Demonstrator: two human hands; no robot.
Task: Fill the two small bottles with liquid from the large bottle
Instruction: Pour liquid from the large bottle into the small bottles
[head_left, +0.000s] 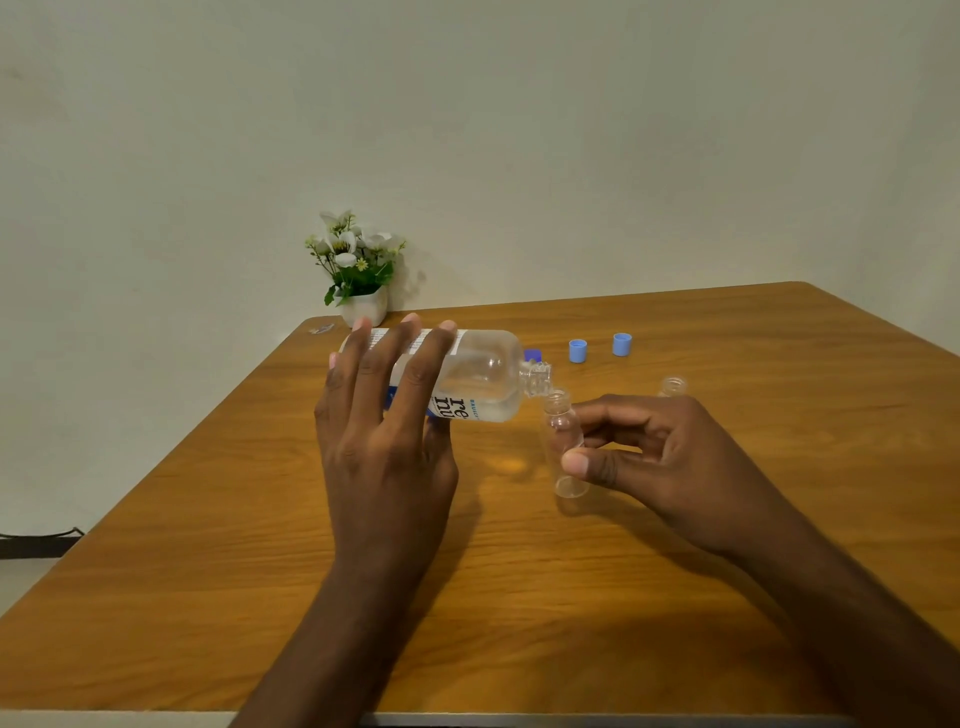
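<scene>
Two bare forearms reach in over a brown wood-grain surface (519, 597) that stands against a plain pale wall (519, 130). The left hand (384, 447) grips the large bottle (483, 379), its fingers (387, 353) spread over the label and the thumb beneath. The bottle's long axis runs nearly level, its open neck pointing toward the right fingers (602, 415), and clear liquid lies along its lower side. The right hand (670, 467) pinches the small bottle (563, 441) between thumb and forefinger, close to upright, its mouth just under the large neck. Beyond the right fingers stand a second small bottle (674, 385) and two light blue caps (577, 351). A white flower pot (363, 306) sits beyond the left fingers.
</scene>
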